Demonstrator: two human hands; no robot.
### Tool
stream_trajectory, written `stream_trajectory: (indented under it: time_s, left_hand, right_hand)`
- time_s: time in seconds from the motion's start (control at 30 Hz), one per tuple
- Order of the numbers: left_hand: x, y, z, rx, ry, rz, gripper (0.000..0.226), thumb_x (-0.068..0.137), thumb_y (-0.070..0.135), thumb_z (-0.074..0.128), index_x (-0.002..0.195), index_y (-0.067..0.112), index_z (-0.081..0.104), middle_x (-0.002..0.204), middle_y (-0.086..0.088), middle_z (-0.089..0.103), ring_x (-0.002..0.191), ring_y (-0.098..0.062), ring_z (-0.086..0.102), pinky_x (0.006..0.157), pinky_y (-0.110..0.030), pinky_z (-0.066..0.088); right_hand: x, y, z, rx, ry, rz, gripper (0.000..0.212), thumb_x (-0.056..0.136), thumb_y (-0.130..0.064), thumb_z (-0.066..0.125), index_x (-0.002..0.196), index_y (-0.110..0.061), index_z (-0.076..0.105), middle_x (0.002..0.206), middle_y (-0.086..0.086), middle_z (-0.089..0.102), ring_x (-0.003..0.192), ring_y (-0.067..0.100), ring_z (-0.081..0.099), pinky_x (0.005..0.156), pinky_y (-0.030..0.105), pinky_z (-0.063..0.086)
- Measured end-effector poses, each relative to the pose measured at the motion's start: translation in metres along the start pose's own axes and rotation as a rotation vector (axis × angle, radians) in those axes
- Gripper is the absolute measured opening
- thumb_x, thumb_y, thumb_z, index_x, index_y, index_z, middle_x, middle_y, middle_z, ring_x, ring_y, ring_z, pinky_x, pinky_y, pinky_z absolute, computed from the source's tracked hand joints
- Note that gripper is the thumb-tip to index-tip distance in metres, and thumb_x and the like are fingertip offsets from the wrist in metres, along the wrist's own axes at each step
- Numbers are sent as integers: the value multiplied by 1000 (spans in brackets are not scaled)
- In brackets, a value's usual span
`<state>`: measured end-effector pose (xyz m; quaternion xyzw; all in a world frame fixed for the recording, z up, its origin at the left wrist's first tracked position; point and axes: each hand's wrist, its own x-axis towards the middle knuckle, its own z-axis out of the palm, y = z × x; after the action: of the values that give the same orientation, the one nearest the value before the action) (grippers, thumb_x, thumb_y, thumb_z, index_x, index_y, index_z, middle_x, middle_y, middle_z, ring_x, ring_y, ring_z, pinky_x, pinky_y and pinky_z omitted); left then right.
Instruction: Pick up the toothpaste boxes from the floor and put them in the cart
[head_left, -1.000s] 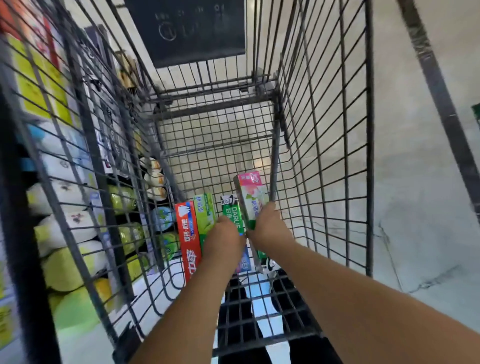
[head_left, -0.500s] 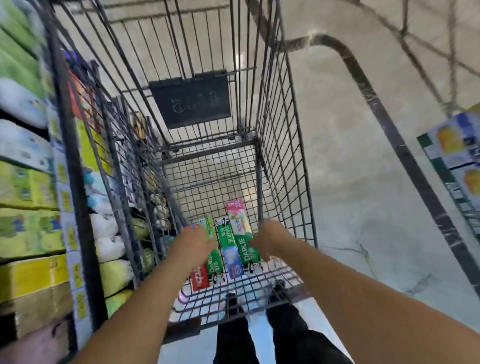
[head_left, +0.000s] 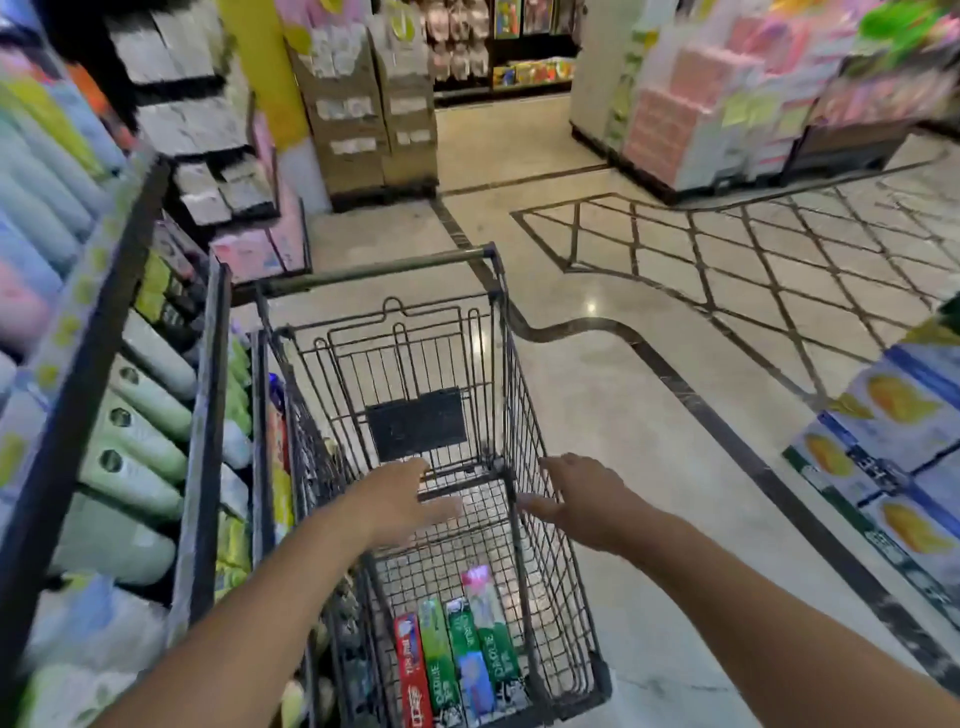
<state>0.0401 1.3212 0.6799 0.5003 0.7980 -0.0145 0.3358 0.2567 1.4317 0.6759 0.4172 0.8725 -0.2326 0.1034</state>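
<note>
Toothpaste boxes, flat cardboard, side by side in wire cart

Shelf goods blurred; box ends cropped.

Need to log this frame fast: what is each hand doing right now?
Left hand: open, fingers straight, holding nothing, above the black wire shopping cart.
Right hand: open, holding nothing, at the cart's right side.

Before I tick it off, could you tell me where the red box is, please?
Head view: the red box lies on the cart floor, leftmost, beside a green box.
</note>
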Motion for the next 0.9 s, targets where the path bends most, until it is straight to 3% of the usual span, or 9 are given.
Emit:
stream_trajectory:
  time_s: [0.13,0.3,0.5,0.7,0.8,0.83,0.9]
  left_hand:
    - [-33,11,-19,88,53,-7,98,85,77,45,159,20,14,164,-6,20,148,-26,26,120,-41,27]
    - [-71,20,-19,18,103,-88,99,86,74,46,159,18,9,165,-7,15,149,-25,24,120,-38,26]
    - [-126,46,20,-109,138,-214,98,88,72,45,159,16,10,163,-6,20,147,-25,27,117,-39,29]
    - [-189,54,70,-259,194,-356,98,88,69,49,160,21,2,167,-1,5,153,-23,15,120,-42,24]
    - [-229,44,87,-298,210,-438,88,93,63,49,157,12,17,163,-6,22,143,-27,35,109,-41,38]
    - [-245,38,92,-313,228,-477,86,92,67,48,150,7,27,156,-11,33,134,-30,45,98,-40,43]
    - [-276,22,105,-351,245,-546,86,81,81,48,132,11,45,129,-11,53,119,-37,54,84,-39,44]
  right_hand:
    - [-19,5,-31,-97,45,-88,81,89,-71,44,150,-19,34,150,8,43,135,28,42,108,42,38]
    - [-37,17,-46,-143,53,-176,80,89,-69,47,148,-17,36,149,8,44,134,28,42,109,42,39]
    - [-57,27,-48,-162,42,-344,82,89,-67,51,152,-19,30,154,7,38,139,27,38,113,42,36]
    - [-79,6,-37,-202,-22,-560,85,88,-66,50,155,-21,25,158,7,31,144,27,30,116,42,29]
    - [-97,-15,-28,-224,-69,-659,87,89,-67,49,155,-18,23,160,10,28,145,29,27,117,43,25]
    - [-105,-23,-25,-226,-90,-692,87,88,-67,49,155,-18,22,160,10,27,146,29,26,118,44,24]
    - [-120,-38,-18,-235,-126,-746,86,90,-66,48,156,-17,22,160,10,27,146,29,26,118,44,24]
